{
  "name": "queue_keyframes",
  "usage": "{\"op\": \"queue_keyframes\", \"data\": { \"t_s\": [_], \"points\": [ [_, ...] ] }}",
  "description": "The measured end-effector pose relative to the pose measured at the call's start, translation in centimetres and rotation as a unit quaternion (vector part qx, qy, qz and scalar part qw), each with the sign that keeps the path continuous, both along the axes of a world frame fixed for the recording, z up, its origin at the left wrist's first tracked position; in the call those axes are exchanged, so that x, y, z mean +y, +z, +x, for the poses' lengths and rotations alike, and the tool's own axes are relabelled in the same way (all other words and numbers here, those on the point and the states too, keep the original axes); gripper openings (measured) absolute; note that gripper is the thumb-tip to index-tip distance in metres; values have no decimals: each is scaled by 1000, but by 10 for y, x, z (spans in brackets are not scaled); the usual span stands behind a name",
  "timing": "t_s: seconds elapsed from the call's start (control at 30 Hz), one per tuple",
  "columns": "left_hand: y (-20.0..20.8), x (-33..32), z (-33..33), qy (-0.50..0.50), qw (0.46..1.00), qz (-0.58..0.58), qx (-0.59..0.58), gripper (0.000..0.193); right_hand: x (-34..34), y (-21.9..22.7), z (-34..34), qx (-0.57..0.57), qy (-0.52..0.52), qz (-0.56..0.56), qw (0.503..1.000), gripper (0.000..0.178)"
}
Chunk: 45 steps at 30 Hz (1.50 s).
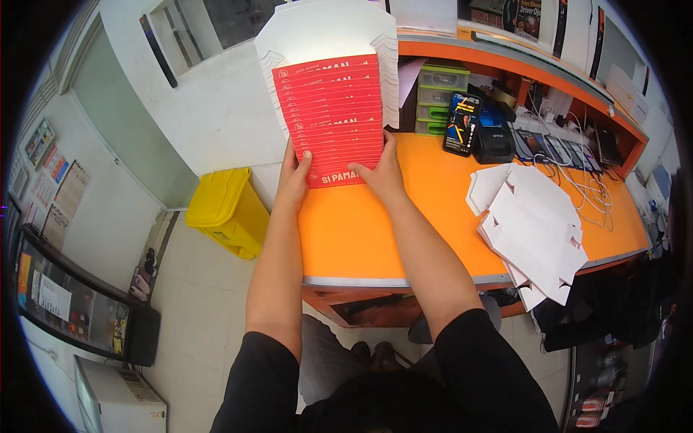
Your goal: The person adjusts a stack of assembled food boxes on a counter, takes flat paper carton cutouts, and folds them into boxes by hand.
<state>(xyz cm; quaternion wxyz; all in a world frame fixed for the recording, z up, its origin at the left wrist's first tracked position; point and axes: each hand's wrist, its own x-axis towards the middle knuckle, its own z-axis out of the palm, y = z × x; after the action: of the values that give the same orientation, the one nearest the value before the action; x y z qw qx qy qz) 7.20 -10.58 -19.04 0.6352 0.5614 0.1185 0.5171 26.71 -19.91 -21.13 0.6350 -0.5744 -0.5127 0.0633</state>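
A stack of nested red cardboard boxes point(330, 126) with white lettering stands at the far edge of the orange counter point(354, 245). Its white inner flaps point(328, 32) spread open at the top. My left hand point(293, 177) grips the stack's lower left side, thumb on the red front. On the lower right side, my right hand point(382, 172) holds it the same way, its thumb pressed to the front box. The fingers behind the stack are hidden. To the right, several flat white cardboard blanks point(534, 224) lie overlapping and jut past the counter's front edge.
A lit phone point(462, 124) leans beside a small black device point(495, 144). Behind them stands a green-trimmed drawer unit point(442, 76). Several phones point(563, 153) lie among white cables point(595, 191) at right. A yellow bin point(220, 202) stands on the floor left of the counter.
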Motion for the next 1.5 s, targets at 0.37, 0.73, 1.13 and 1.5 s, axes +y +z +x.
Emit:
{"op": "queue_keyframes", "data": {
  "t_s": [0.37, 0.73, 1.13, 1.5],
  "points": [
    [18, -5, 0, 142, 953, 240, 118, 98, -11, 35, -3, -108, 1, 57, 993, 127],
    [12, -8, 2, 147, 969, 170, 106, 96, -11, 34, -5, -93, 10, 46, 995, 116],
    [3, -3, 4, 204, 933, 249, 158, 96, -10, 29, -5, -111, 5, 61, 992, 114],
    [-6, 1, 7, 194, 913, 272, 235, 104, -1, 22, -8, -122, -14, 22, 992, 108]
  ]
}}
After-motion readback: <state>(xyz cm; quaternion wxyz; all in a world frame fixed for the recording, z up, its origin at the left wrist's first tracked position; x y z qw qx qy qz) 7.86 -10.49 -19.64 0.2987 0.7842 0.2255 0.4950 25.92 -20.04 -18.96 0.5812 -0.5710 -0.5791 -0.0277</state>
